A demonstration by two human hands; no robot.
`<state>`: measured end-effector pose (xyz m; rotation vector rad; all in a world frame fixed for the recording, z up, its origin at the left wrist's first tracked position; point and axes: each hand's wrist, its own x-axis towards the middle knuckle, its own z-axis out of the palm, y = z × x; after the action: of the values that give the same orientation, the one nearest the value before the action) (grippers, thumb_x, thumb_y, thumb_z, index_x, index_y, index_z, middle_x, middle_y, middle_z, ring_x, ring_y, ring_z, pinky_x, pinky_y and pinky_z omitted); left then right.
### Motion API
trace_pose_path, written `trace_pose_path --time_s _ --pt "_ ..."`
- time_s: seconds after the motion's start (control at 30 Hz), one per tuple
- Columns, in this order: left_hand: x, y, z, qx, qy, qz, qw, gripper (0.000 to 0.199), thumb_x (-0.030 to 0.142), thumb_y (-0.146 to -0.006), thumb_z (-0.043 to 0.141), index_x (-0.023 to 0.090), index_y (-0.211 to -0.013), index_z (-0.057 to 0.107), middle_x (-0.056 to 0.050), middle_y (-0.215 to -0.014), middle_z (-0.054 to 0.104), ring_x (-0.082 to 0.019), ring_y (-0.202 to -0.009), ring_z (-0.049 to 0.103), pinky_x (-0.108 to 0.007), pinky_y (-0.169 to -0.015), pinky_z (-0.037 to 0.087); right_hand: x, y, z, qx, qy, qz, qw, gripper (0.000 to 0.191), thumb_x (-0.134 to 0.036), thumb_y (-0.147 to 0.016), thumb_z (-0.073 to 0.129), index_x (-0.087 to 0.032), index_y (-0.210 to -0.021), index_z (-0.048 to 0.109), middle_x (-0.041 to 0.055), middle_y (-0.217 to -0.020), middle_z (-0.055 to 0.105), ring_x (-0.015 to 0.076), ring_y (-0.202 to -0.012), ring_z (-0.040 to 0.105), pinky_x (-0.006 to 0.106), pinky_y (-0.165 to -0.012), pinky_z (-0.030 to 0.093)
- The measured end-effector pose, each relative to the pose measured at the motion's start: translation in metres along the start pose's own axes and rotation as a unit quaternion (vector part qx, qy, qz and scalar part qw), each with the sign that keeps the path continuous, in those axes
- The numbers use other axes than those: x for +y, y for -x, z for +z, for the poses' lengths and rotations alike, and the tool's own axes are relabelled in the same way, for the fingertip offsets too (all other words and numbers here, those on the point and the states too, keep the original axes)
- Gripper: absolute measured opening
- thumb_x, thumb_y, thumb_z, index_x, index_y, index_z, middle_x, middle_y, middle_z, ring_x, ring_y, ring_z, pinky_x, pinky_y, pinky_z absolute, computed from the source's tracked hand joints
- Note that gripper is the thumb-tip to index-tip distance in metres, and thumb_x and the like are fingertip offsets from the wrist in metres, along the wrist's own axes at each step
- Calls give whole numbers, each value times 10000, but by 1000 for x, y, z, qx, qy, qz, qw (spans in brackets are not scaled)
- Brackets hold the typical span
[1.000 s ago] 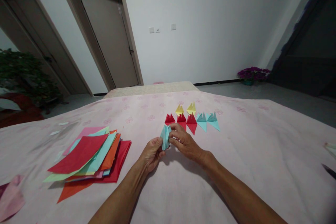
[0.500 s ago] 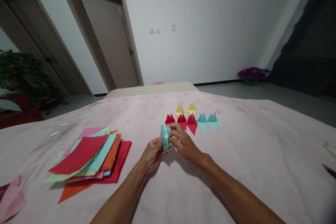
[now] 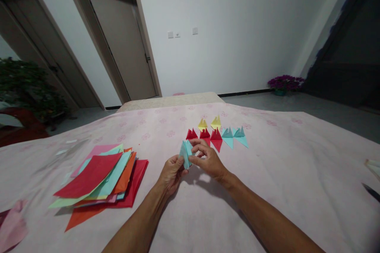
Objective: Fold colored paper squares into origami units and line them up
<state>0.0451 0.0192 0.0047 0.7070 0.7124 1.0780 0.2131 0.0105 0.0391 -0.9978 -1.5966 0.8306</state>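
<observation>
A light blue piece of folded paper stands upright between my two hands, above the cloth. My left hand pinches its lower left side between thumb and fingers. On the other side, my right hand grips the right edge with thumb and fingertips, which hide part of the paper. Just beyond the hands lie finished folded cranes: red ones, light blue ones and yellow ones.
On the left lies a stack of coloured paper sheets. A pink flowered cloth covers the table. Pink fabric lies at the lower left, and a dark pointed object at the right edge.
The blue paper has turned and its folds now lie flatter, with a broad smooth face showing. My right fingers have shifted slightly along its right edge.
</observation>
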Motion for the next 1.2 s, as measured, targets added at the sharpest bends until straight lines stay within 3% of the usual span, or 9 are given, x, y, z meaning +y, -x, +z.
trace_pose_path --time_s 0.13,0.27,0.4,0.5,0.6,0.73,0.87,1.07,1.2 --pt "0 2 2 -12 -9 2 1000 481 434 -573 904 84 -832 699 -30 -690 676 -70 -538 584 -130 -444 507 1 -1 2 6 -31 11 999 207 -399 -799 702 -198 -752 680 90 -1223 587 234 -1106 578 317 -787 475" --pt "-1 2 3 -29 -10 0 1000 457 414 -584 904 89 -840 709 -23 -682 669 -75 -555 586 -123 -431 474 -7 -3 1 -50 -75 -8 996 340 -501 -854 631 -195 -718 689 67 -1046 600 223 -1012 596 360 -887 466" --pt "-1 3 4 -34 -15 0 999 462 425 -584 901 95 -849 716 -29 -692 675 -91 -575 601 -136 -436 471 -9 -3 3 -57 -77 -30 995 338 -480 -885 597 -201 -712 678 44 -941 587 205 -940 597 361 -883 473" --pt "-2 3 4 -32 -18 4 999 479 426 -581 903 93 -873 721 -39 -722 682 -95 -595 604 -145 -458 486 -5 0 9 11 -31 -29 999 222 -409 -860 641 -208 -779 685 54 -1017 591 200 -948 597 319 -779 491" --pt "-3 3 4 -21 -16 15 1000 479 425 -567 909 87 -850 723 -35 -719 673 -84 -581 582 -145 -460 488 -1 5 13 117 53 -51 990 156 -331 -793 725 -225 -887 662 63 -1105 589 216 -1019 577 288 -708 473" --pt "-4 3 7 -9 -2 25 1000 427 398 -588 904 87 -817 723 -2 -668 640 -51 -531 536 -127 -462 481 -1 12 14 200 178 -140 953 129 -286 -809 727 -225 -806 614 32 -873 605 207 -880 566 316 -720 445" --pt "-7 3 7 -1 17 38 999 394 367 -607 901 95 -832 727 -11 -720 669 -58 -569 569 -138 -511 511 -5 17 15 175 234 -182 939 141 -266 -904 623 -221 -771 619 22 -762 611 191 -768 550 337 -724 434" --pt "-8 1 5 6 66 76 995 362 313 -595 912 115 -837 731 -33 -808 720 -100 -680 640 -181 -638 555 -9 25 22 147 262 -206 931 117 -255 -905 618 -232 -999 685 57 -917 687 225 -877 585 378 -782 456" --pt "-11 0 5 -4 78 96 992 308 281 -612 905 115 -806 733 -31 -805 726 -98 -700 645 -171 -667 545 -8 30 26 145 276 -198 929 175 -221 -883 644 -253 -1052 674 57 -976 715 243 -912 594 404 -805 459"
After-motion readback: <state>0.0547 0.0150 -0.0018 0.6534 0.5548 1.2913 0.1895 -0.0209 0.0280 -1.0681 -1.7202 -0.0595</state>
